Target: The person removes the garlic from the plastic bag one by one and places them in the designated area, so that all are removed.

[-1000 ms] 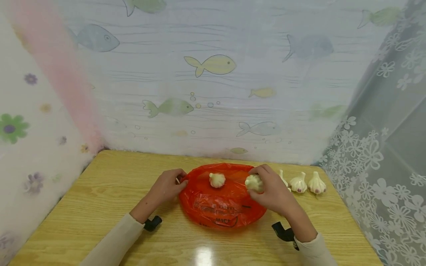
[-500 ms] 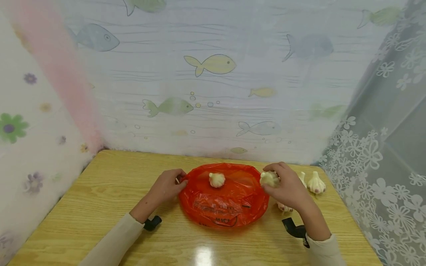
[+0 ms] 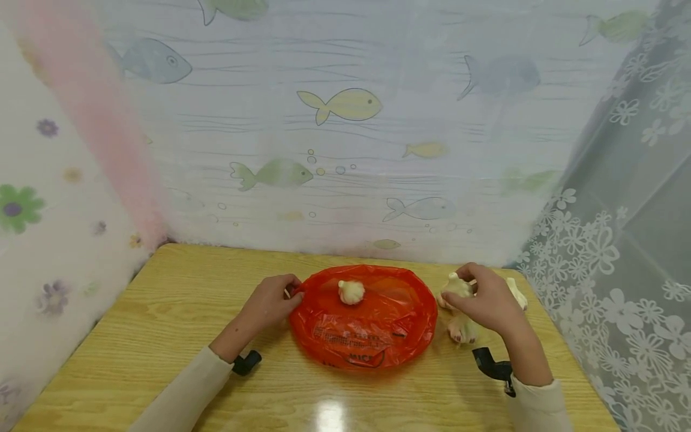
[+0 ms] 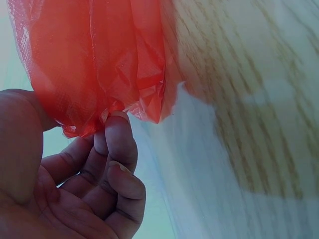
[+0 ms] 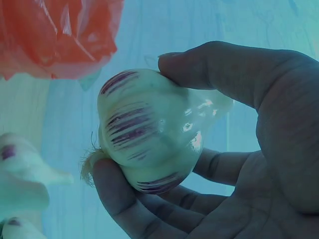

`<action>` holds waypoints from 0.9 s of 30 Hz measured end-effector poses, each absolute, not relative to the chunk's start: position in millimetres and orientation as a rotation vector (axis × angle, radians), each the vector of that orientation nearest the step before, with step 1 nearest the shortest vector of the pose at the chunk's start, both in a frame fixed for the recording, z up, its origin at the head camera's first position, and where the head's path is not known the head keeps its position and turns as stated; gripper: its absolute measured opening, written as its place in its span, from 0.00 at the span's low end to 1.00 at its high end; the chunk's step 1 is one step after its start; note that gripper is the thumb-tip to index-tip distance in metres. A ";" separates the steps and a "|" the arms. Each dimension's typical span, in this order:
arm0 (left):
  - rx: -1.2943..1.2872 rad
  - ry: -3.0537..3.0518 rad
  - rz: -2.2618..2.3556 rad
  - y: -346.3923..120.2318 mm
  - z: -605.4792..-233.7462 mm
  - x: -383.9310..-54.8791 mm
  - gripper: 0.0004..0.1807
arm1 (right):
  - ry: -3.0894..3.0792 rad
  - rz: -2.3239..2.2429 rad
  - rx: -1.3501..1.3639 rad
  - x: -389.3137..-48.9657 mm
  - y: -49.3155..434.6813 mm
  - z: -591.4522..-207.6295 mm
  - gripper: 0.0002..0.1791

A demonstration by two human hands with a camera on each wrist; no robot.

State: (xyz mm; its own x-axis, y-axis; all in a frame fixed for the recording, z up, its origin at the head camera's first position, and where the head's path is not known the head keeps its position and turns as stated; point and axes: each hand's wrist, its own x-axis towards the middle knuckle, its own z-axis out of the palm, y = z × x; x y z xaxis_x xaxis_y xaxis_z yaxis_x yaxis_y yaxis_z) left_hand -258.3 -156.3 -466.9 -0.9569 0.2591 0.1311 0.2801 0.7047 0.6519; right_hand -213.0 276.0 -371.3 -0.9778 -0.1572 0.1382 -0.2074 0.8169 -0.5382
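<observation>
A red plastic bag (image 3: 351, 339) with dark print is spread open on the table. One white garlic bulb (image 3: 351, 292) lies within its rim. My left hand (image 3: 272, 301) pinches the bag's left edge between thumb and fingers; in the left wrist view the red film (image 4: 94, 59) bunches at the fingertips. Just past the bag's right edge, my right hand (image 3: 490, 300) grips another garlic bulb (image 5: 149, 129), glossy with purple streaks and a tuft of roots, its stem toward the palm. Near that hand a further garlic bulb (image 3: 462, 330) rests on the table.
Another garlic bulb (image 3: 515, 293) shows partly behind the right hand. Several pale bulbs (image 5: 22, 164) crowd the lower left of the right wrist view. The wooden table (image 3: 205, 288) meets a fish-patterned curtain (image 3: 345, 198) at the back. Each wrist carries a black mount.
My right hand has moved rightward from over the bag's right side to beyond its edge, carrying the garlic bulb. The left hand keeps its hold on the bag, which stays in place.
</observation>
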 end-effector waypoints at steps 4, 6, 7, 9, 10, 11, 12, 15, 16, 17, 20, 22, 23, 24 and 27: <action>-0.439 -2.880 -1.125 -156.9 -467.3 -258.0 0.05 | -2.954 0.879 0.220 -214.6 285.3 -371.5 0.31; -0.432 -2.883 -1.134 -156.8 -467.1 -257.6 0.05 | -2.972 0.883 0.195 -215.3 290.3 -370.7 0.33; -0.428 -2.884 -1.136 -156.8 -467.0 -257.5 0.05 | -2.981 0.882 0.181 -215.6 292.7 -370.2 0.34; -0.429 -2.882 -1.135 -156.5 -466.6 -257.4 0.05 | -2.999 0.879 0.151 -215.9 297.3 -369.7 0.36; -0.430 -2.881 -1.133 -156.4 -466.4 -257.3 0.05 | -3.009 0.872 0.136 -216.2 299.6 -369.7 0.37; -0.432 -2.881 -1.131 -156.2 -466.1 -257.2 0.05 | -3.021 0.868 0.117 -216.3 301.7 -369.8 0.38; -0.432 -2.880 -1.129 -156.1 -465.9 -257.2 0.05 | -3.030 0.864 0.098 -216.6 303.9 -370.0 0.38; -0.434 -2.878 -1.126 -156.0 -465.3 -257.1 0.06 | -3.053 0.840 0.054 -217.3 310.4 -369.8 0.40; -0.434 -2.878 -1.126 -155.9 -465.3 -257.0 0.06 | -3.060 0.837 0.037 -217.3 312.8 -369.5 0.40; -0.435 -2.878 -1.126 -155.9 -465.4 -257.0 0.06 | -3.065 0.835 0.022 -217.6 315.4 -369.3 0.41; -0.441 -2.874 -1.137 -156.1 -465.7 -257.0 0.06 | -3.082 0.827 -0.009 -217.7 321.0 -367.9 0.41; -0.444 -2.872 -1.143 -156.3 -466.2 -257.2 0.06 | -3.096 0.827 -0.020 -218.1 324.5 -367.6 0.42; -0.444 -2.872 -1.146 -156.4 -466.4 -257.4 0.05 | -3.102 0.820 -0.022 -218.3 326.0 -367.6 0.42; -0.444 -2.871 -1.148 -156.5 -466.7 -257.6 0.05 | -3.110 0.821 -0.027 -218.3 327.1 -367.5 0.42; -0.442 -2.875 -1.144 -156.8 -467.7 -258.3 0.05 | -3.123 0.822 -0.055 -219.9 331.8 -369.9 0.40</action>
State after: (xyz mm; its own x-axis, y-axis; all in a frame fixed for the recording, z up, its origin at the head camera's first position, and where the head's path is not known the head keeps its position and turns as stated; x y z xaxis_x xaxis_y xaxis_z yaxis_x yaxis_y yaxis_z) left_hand -258.3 -156.8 -467.7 -0.9598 0.2545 0.1180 0.2660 0.6922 0.6709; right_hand -219.9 331.8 -369.9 -0.9955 0.0105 -0.0942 0.0555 0.8701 -0.4897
